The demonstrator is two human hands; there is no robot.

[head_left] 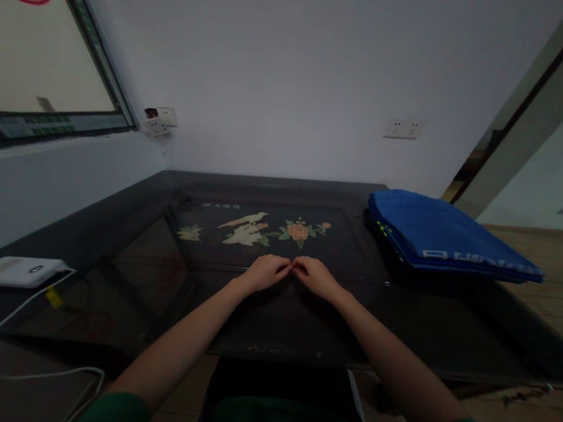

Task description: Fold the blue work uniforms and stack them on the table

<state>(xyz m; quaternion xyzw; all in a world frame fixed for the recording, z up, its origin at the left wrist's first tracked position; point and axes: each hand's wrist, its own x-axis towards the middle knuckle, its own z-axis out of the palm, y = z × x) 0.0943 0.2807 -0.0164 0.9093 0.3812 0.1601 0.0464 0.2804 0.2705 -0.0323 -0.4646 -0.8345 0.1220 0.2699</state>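
Note:
My left hand (pixel 267 272) and my right hand (pixel 315 275) meet over the middle of a dark, glossy table (pixel 431 321). Their fingertips touch or nearly touch each other, with the fingers of both bent and pressed together. Whether anything small is pinched between them cannot be made out. Just beyond the hands, the tabletop carries an inlaid picture of pale birds (pixel 244 228) and a pink flower (pixel 298 231) with green leaves.
A folded blue cloth (pixel 441 228) with white lettering lies at the right. On the left sits a white power bank (pixel 16 272), its white cable (pixel 20 304) hanging over the front edge. Wall sockets (pixel 403 129) are behind the table; a window (pixel 42 45) is at left.

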